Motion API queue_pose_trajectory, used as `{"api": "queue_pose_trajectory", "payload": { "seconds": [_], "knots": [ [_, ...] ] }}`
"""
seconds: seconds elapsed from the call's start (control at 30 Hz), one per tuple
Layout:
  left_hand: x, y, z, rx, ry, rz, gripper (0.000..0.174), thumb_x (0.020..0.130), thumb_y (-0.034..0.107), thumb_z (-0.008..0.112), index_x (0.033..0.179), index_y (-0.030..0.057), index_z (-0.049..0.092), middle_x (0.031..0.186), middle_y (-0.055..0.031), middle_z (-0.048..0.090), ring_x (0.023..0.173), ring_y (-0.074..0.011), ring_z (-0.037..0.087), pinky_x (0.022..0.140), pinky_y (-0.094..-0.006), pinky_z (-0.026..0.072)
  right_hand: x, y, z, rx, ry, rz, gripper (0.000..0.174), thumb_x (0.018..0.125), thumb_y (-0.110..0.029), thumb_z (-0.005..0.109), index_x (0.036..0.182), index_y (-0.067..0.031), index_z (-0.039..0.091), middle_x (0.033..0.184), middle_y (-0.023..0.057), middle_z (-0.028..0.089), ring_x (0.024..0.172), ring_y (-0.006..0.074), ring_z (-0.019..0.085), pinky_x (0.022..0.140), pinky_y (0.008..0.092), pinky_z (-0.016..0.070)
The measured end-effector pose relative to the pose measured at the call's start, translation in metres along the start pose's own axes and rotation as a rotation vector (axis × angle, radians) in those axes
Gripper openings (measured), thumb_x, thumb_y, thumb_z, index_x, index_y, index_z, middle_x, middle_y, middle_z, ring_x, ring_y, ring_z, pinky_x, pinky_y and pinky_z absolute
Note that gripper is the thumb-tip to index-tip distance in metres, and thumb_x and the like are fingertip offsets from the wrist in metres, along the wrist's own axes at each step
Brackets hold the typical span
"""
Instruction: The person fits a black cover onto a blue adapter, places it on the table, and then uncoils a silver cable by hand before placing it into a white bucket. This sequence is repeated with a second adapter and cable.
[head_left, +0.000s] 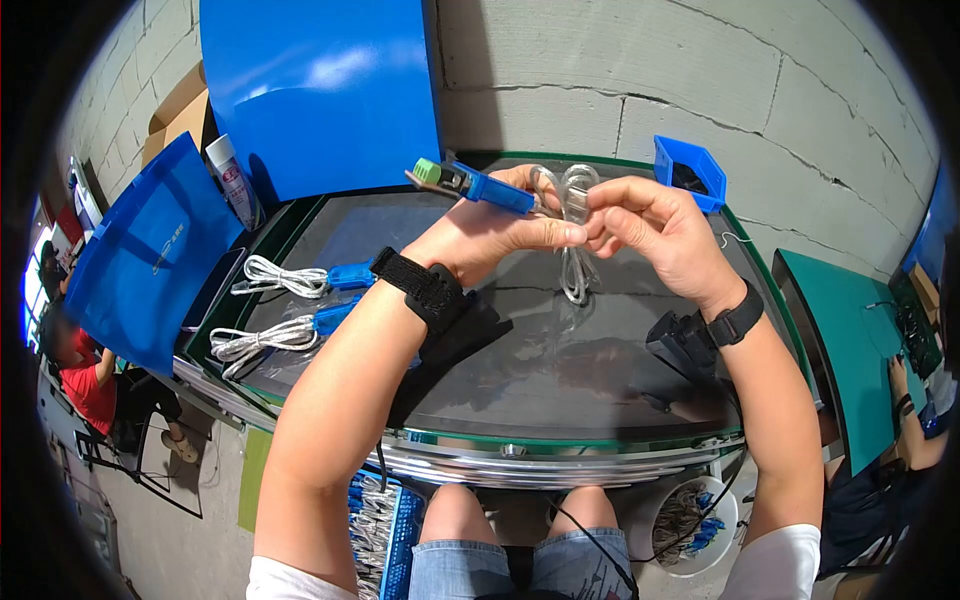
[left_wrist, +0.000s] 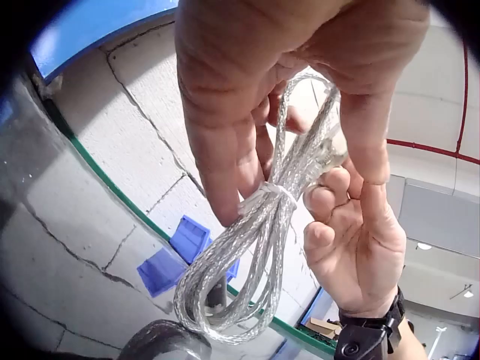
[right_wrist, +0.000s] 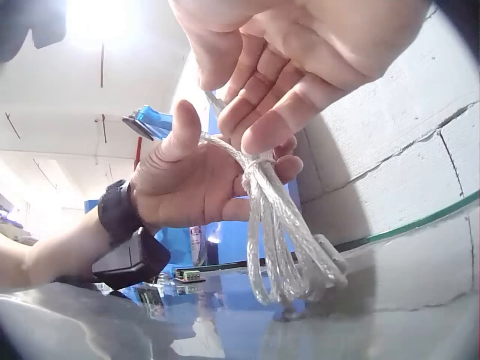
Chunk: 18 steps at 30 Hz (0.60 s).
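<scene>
A coiled clear-jacketed cable point(head_left: 576, 272) with a white tie round its middle hangs between both hands. At one end is a blue adapter point(head_left: 498, 192) with a green terminal block point(head_left: 427, 171), lying across the back of the left hand. The left hand point(head_left: 505, 228) holds the coil, thumb extended along it. From the other side, the right hand point(head_left: 665, 232) pinches the cable near the tie with curled fingertips. In the left wrist view the cable's loops point(left_wrist: 232, 277) droop below the tie. The right wrist view shows those loops point(right_wrist: 285, 247) close above the shiny tabletop.
Two more coiled cables point(head_left: 285, 278) with blue adapters lie at the table's left. A blue bin point(head_left: 690, 172) stands at the back right, a spray can point(head_left: 235, 180) at the back left. Below the table are a blue crate point(head_left: 404, 530) and a white bucket point(head_left: 728, 522) full of cables.
</scene>
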<state>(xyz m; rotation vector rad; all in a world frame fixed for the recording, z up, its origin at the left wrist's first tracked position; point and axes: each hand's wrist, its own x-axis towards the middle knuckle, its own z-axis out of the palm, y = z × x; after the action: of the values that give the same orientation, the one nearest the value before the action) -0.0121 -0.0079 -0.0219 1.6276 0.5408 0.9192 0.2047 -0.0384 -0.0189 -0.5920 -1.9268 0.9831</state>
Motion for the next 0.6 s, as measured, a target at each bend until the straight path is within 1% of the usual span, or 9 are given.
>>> {"api": "queue_pose_trajectory", "payload": {
  "seconds": [0.03, 0.1, 0.13, 0.23, 0.27, 0.37, 0.43, 0.5, 0.6],
  "knots": [
    [0.001, -0.002, 0.000, -0.001, 0.000, -0.001, 0.036, 0.070, 0.019, 0.082, 0.093, 0.0104, 0.055, 0.091, -0.0010, 0.060, 0.089, -0.0135, 0.058, 0.085, -0.0335, 0.0477, -0.001, 0.000, 0.001, 0.000, 0.001, 0.001, 0.028, 0.093, -0.015, 0.055, 0.116, 0.0007, 0.058, 0.095, 0.0085, 0.066, 0.085, 0.0126, 0.063, 0.075, 0.0257, 0.0512],
    [0.004, -0.006, -0.002, 0.124, 0.052, 0.089, 0.045, 0.064, 0.020, 0.086, 0.094, 0.0103, 0.054, 0.091, -0.0022, 0.061, 0.089, -0.0133, 0.058, 0.085, -0.0324, 0.0473, -0.002, -0.001, 0.004, -0.078, -0.011, -0.018, 0.032, 0.093, -0.013, 0.055, 0.122, -0.0005, 0.056, 0.101, 0.0079, 0.065, 0.089, 0.0123, 0.061, 0.077, 0.0265, 0.0501],
    [0.006, -0.007, -0.001, 0.112, 0.063, 0.095, 0.044, 0.064, 0.018, 0.086, 0.092, 0.0100, 0.053, 0.091, -0.0024, 0.061, 0.089, -0.0133, 0.058, 0.082, -0.0302, 0.0477, -0.003, 0.000, 0.003, -0.097, -0.041, -0.036, 0.034, 0.093, -0.011, 0.054, 0.126, -0.0034, 0.054, 0.105, 0.0072, 0.064, 0.091, 0.0121, 0.059, 0.078, 0.0263, 0.0492],
    [0.004, 0.000, 0.003, 0.063, 0.105, 0.086, 0.042, 0.066, 0.019, 0.085, 0.092, 0.0091, 0.054, 0.090, -0.0025, 0.061, 0.087, -0.0132, 0.059, 0.079, -0.0279, 0.0475, -0.003, -0.004, 0.008, -0.119, -0.024, -0.058, 0.032, 0.093, -0.010, 0.053, 0.124, -0.0039, 0.055, 0.105, 0.0057, 0.063, 0.089, 0.0109, 0.059, 0.077, 0.0253, 0.0488],
    [0.002, 0.005, 0.005, 0.126, 0.101, 0.090, 0.038, 0.070, 0.019, 0.082, 0.094, 0.0077, 0.054, 0.090, -0.0028, 0.062, 0.085, -0.0140, 0.062, 0.078, -0.0273, 0.0478, -0.003, -0.004, 0.007, -0.119, -0.024, -0.059, 0.032, 0.093, -0.010, 0.053, 0.124, -0.0039, 0.055, 0.105, 0.0057, 0.063, 0.089, 0.0109, 0.059, 0.077, 0.0253, 0.0488],
    [-0.001, 0.005, 0.004, 0.066, 0.063, 0.025, 0.036, 0.073, 0.019, 0.079, 0.096, 0.0061, 0.054, 0.091, -0.0046, 0.062, 0.085, -0.0154, 0.064, 0.079, -0.0286, 0.0486, -0.002, -0.004, 0.004, -0.070, 0.032, -0.027, 0.029, 0.093, -0.009, 0.054, 0.121, -0.0044, 0.056, 0.098, 0.0024, 0.062, 0.086, 0.0086, 0.058, 0.072, 0.0233, 0.0483],
    [-0.001, 0.005, 0.004, 0.087, 0.051, 0.037, 0.035, 0.074, 0.017, 0.076, 0.098, 0.0050, 0.054, 0.092, -0.0062, 0.062, 0.085, -0.0169, 0.065, 0.081, -0.0296, 0.0488, -0.002, -0.009, 0.007, -0.076, 0.110, -0.085, 0.025, 0.092, -0.009, 0.054, 0.117, -0.0058, 0.056, 0.090, -0.0004, 0.058, 0.083, 0.0066, 0.057, 0.067, 0.0212, 0.0469],
    [-0.004, 0.009, 0.006, -0.029, -0.014, 0.055, 0.036, 0.074, 0.015, 0.075, 0.101, 0.0047, 0.055, 0.094, -0.0068, 0.062, 0.087, -0.0179, 0.065, 0.083, -0.0312, 0.0489, -0.001, -0.007, 0.010, -0.130, 0.126, -0.083, 0.026, 0.091, -0.008, 0.055, 0.117, -0.0073, 0.056, 0.089, -0.0010, 0.057, 0.082, 0.0064, 0.057, 0.065, 0.0205, 0.0461],
    [-0.004, 0.009, 0.006, -0.037, -0.031, 0.065, 0.037, 0.075, 0.012, 0.074, 0.104, 0.0040, 0.054, 0.095, -0.0065, 0.062, 0.089, -0.0188, 0.064, 0.085, -0.0333, 0.0490, -0.001, -0.004, 0.009, -0.232, 0.137, -0.080, 0.029, 0.089, -0.007, 0.056, 0.118, -0.0100, 0.056, 0.088, -0.0016, 0.057, 0.082, 0.0066, 0.056, 0.063, 0.0198, 0.0450]
  ]
}}
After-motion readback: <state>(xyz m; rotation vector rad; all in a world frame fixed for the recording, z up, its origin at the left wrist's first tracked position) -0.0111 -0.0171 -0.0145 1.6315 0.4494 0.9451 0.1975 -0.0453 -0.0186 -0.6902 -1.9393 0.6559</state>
